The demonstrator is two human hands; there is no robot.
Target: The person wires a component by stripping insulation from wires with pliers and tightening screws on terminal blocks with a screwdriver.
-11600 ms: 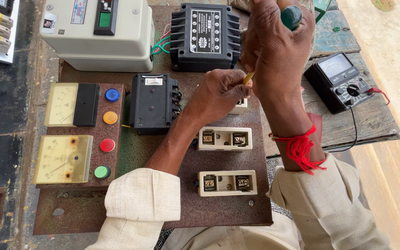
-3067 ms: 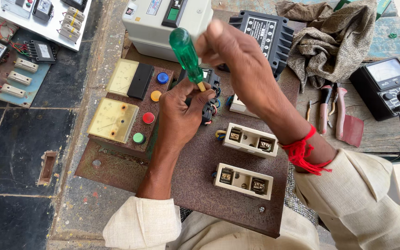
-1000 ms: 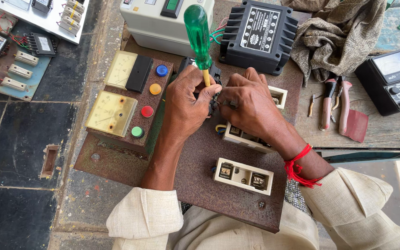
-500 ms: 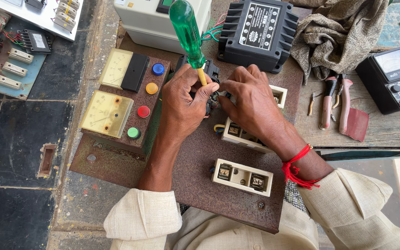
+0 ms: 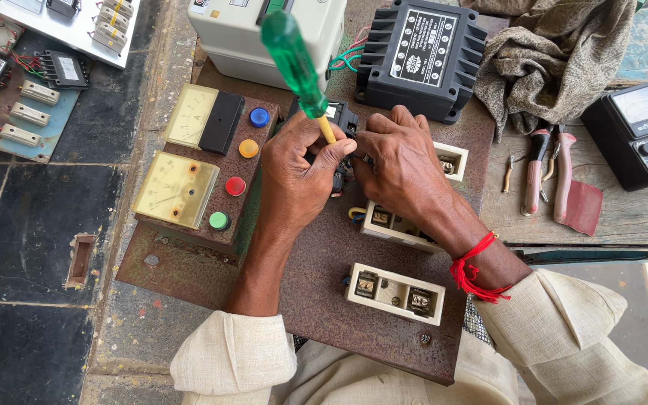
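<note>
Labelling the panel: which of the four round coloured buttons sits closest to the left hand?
The red button: it lies just beside the left hand, third down, between the orange one and the green one.

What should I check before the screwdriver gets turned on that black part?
1. Grip on tool: left hand holds the green screwdriver by its shaft, handle up and tilted. Ok.
2. Tip seated in a screw: hidden under the fingers. Cannot tell.
3. Part steadied: right hand rests against the black part. Ok.
4. Green wires free of the tool: they run behind it, apart. Ok.
5. Power off: nothing in the picture shows it. Cannot tell.
6. Pliers at hand: lying on the wooden bench. Ok.
</note>
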